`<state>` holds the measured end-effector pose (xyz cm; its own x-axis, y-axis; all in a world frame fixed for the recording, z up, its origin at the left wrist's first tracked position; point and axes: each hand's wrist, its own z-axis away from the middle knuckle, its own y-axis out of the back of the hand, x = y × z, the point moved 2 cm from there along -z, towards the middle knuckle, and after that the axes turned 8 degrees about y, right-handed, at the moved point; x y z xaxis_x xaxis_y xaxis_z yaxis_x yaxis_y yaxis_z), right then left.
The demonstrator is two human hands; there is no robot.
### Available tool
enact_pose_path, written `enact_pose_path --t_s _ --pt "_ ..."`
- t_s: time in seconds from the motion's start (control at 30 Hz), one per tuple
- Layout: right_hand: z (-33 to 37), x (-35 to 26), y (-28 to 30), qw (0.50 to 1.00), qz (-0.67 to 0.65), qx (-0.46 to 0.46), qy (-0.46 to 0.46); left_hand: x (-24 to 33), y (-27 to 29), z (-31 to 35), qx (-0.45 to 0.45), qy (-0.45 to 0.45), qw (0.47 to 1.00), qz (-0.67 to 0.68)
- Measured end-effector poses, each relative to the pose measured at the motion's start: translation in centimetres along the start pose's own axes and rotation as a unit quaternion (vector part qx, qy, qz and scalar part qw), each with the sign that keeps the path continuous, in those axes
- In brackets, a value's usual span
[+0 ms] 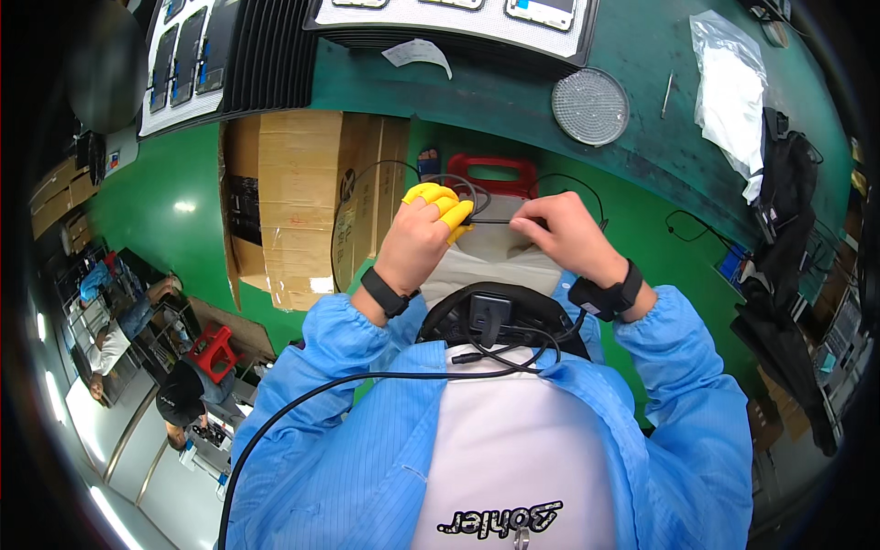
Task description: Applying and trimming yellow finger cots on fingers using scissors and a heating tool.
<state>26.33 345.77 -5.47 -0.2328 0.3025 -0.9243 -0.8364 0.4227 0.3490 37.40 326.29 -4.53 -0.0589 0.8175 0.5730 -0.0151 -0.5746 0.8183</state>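
Note:
A thin black cable (491, 221) runs between my two hands, held over my lap. My left hand (414, 240), with yellow finger cots on its fingers, is closed around the cable. Small loops of it rise just above those fingers. At the other side, the thumb and bent fingers of my right hand (570, 236) pinch the cable's stretch. Each wrist wears a black band, and the right one (607, 295) carries a small box with a lead. Below the hands, a black device (489, 313) sits at my waist, with another black cord (367, 376) crossing my blue jacket.
A green workbench (495, 101) spans the far side, bearing a tray of phone parts (440, 16), a round grey disc (590, 106) and a plastic bag (729, 82). An open cardboard box (302, 202) stands at left, near a red stool (490, 172). Other people work far left.

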Motion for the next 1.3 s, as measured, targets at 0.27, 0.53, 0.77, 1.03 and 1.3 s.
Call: enact_pose_path --t_s 0.27,0.53,0.77,1.03,1.3 --pt "-1.1 -1.5 0.1 1.0 -0.008 0.011 -0.007 0.1 -1.4 -0.8 -0.034 -0.008 0.999 -0.015" --pt "0.4 0.7 1.5 0.995 -0.076 -0.018 -0.069 -1.3 0.3 -1.7 -0.025 -0.015 0.999 0.024" --pt "0.0 -0.2 2.6 0.999 -0.009 0.023 -0.047 -2.4 0.6 -1.4 -0.053 0.018 0.998 0.037" --pt "-2.3 -2.7 1.6 0.981 0.121 0.077 0.127 -0.7 1.5 -2.2 -0.018 0.035 0.993 0.108" --pt "-1.8 -1.3 2.2 0.981 -0.146 0.102 -0.081 -3.5 2.8 -1.2 0.072 0.138 0.985 0.079"
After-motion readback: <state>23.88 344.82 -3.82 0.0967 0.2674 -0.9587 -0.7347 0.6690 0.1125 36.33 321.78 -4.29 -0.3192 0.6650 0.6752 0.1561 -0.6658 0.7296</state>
